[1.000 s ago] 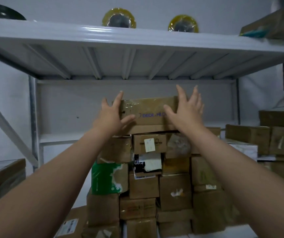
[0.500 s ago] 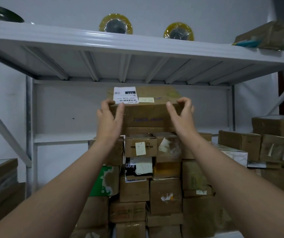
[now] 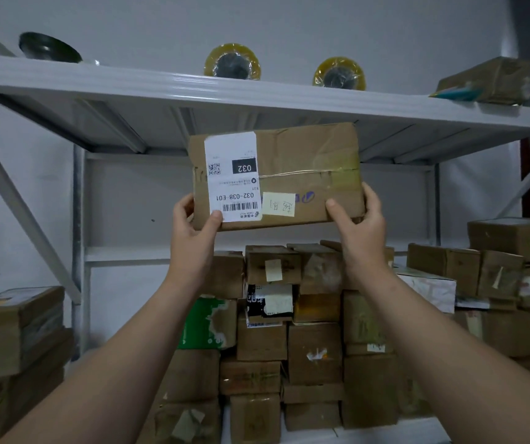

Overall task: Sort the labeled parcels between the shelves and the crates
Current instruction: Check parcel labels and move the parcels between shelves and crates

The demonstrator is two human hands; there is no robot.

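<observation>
Parcel [image 3: 276,177] hangs in the air above the stacked boxes [image 3: 289,347], near the underside of the upper shelf [image 3: 129,88]. The left hand [image 3: 193,232] pinches its lower left corner, thumb on the white label [image 3: 231,177], and the right hand [image 3: 358,225] grips the lower right corner. Held only along its bottom edge, it may tip, knock the shelf lip, or drop and topple the stack. Counted: one parcel held, one white label, one yellow note [image 3: 278,204]; on the shelf, one dark dish [image 3: 49,48], two tape rolls [image 3: 232,62], one box [image 3: 491,80].

parcel [image 3: 305,174] label [image 3: 231,177]: 032, 032-038-E01
</observation>
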